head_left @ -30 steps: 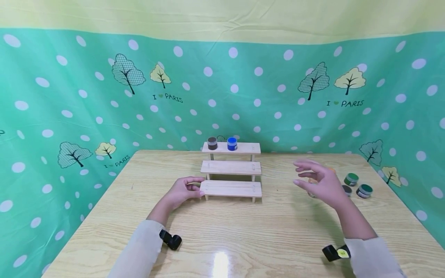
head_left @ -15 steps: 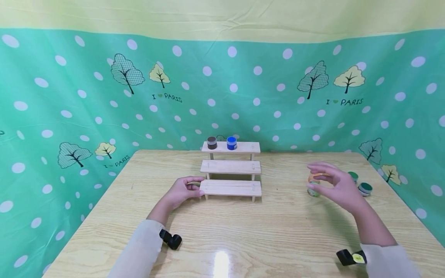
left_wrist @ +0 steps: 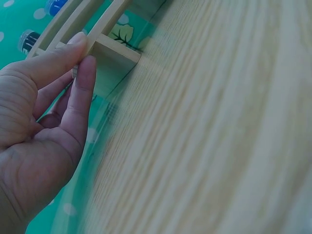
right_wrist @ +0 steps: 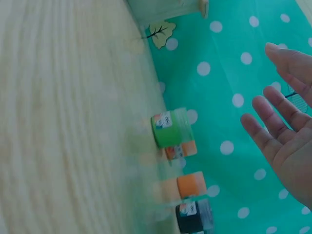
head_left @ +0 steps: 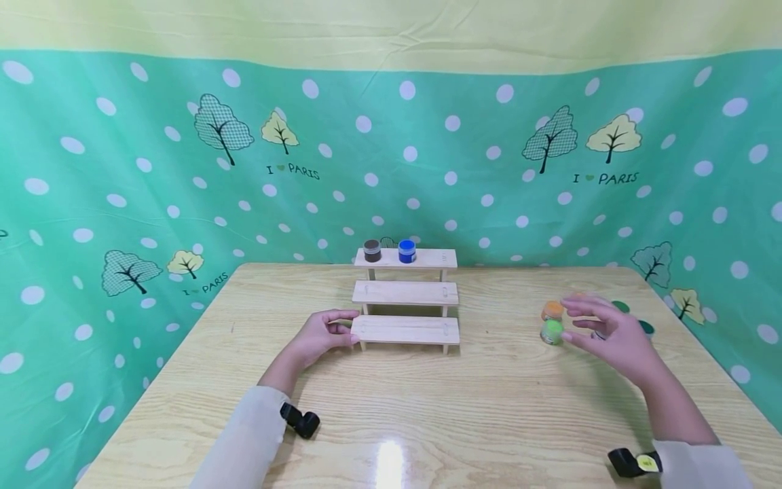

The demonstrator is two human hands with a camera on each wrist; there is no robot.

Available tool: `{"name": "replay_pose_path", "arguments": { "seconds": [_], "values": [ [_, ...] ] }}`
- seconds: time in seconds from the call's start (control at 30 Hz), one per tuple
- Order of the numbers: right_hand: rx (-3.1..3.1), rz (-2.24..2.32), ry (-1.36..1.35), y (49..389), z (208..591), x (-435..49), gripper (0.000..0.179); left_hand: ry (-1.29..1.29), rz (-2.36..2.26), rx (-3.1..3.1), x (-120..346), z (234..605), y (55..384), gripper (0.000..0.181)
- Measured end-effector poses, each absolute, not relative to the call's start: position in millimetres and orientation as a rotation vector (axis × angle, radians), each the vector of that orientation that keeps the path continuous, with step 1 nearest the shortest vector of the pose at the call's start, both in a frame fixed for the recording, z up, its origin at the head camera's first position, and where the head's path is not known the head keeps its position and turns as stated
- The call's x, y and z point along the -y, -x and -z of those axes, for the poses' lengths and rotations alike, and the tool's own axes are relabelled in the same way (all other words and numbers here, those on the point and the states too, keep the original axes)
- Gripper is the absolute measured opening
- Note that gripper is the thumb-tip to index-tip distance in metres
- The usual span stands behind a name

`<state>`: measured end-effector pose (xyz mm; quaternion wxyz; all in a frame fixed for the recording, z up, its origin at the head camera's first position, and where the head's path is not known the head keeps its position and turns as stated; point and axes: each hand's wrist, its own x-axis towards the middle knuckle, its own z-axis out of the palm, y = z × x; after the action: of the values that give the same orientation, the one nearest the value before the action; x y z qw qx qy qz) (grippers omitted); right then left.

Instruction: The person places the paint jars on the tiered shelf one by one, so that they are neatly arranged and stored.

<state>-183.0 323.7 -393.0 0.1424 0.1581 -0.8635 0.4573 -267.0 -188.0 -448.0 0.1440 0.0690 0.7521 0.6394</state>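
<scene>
A three-step wooden display stand stands at the middle of the table. My left hand pinches the left end of its lowest step, thumb and fingertip at the board's edge in the left wrist view. On the top step sit a dark brown paint jar and a blue paint jar. My right hand hovers over the jars on the right, fingers loosely spread and holding nothing. Just left of its fingertips are a light green paint jar and an orange paint jar.
Dark green lidded jars are partly hidden behind my right hand. The right wrist view shows another orange jar and a black jar. A green polka-dot cloth hangs behind the wooden table.
My right hand has moved rightward past the light green and orange jars, which now show uncovered. My left hand stays at the stand.
</scene>
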Motion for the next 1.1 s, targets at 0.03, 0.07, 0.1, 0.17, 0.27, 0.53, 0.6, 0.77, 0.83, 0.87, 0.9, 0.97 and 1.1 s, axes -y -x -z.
{"name": "replay_pose_path", "arguments": {
  "seconds": [0.03, 0.07, 0.1, 0.17, 0.27, 0.53, 0.6, 0.77, 0.83, 0.87, 0.9, 0.97, 1.1],
  "values": [
    [2.494, -1.318, -0.464, 183.0, 394.3, -325.2, 0.046, -0.198, -1.843, -2.169, 188.1, 447.8, 266.8, 0.058],
    [2.496, -1.314, -0.473, 183.1, 395.9, -326.7, 0.046, -0.196, -1.843, -2.169, 188.1, 447.8, 266.9, 0.058],
    [2.500, -1.305, -0.481, 183.2, 397.3, -328.3, 0.046, -0.195, -1.843, -2.168, 188.0, 447.8, 267.0, 0.058],
    [2.512, -1.282, -0.486, 183.3, 399.9, -330.8, 0.047, -0.195, -1.846, -2.170, 188.2, 447.5, 266.7, 0.058],
    [2.556, -1.241, -0.464, 184.2, 404.1, -333.9, 0.051, -0.197, -1.850, -2.170, 188.5, 447.8, 266.7, 0.057],
    [2.651, -1.257, -0.434, 189.2, 416.3, -340.9, 0.054, -0.214, -1.853, -2.165, 188.9, 448.2, 266.5, 0.057],
    [2.686, -1.271, -0.410, 190.9, 417.3, -342.3, 0.056, -0.215, -1.852, -2.167, 189.0, 447.8, 266.4, 0.057],
    [2.791, -1.312, -0.361, 199.3, 420.4, -345.6, 0.060, -0.211, -1.839, -2.179, 189.3, 447.9, 266.8, 0.056],
    [2.820, -1.324, -0.335, 202.9, 422.3, -346.1, 0.061, -0.209, -1.831, -2.185, 189.3, 448.1, 266.9, 0.056],
    [2.830, -1.330, -0.320, 204.4, 423.3, -346.0, 0.062, -0.206, -1.828, -2.189, 189.3, 448.3, 267.0, 0.056],
    [2.840, -1.329, -0.304, 205.6, 424.0, -345.8, 0.062, -0.204, -1.826, -2.191, 189.3, 448.4, 267.1, 0.056],
    [2.850, -1.338, -0.295, 207.6, 425.0, -345.8, 0.062, -0.198, -1.825, -2.191, 189.0, 448.7, 267.1, 0.056],
    [2.855, -1.358, -0.301, 211.4, 427.2, -346.5, 0.063, -0.202, -1.831, -2.181, 188.9, 449.3, 267.5, 0.057]
  ]
}}
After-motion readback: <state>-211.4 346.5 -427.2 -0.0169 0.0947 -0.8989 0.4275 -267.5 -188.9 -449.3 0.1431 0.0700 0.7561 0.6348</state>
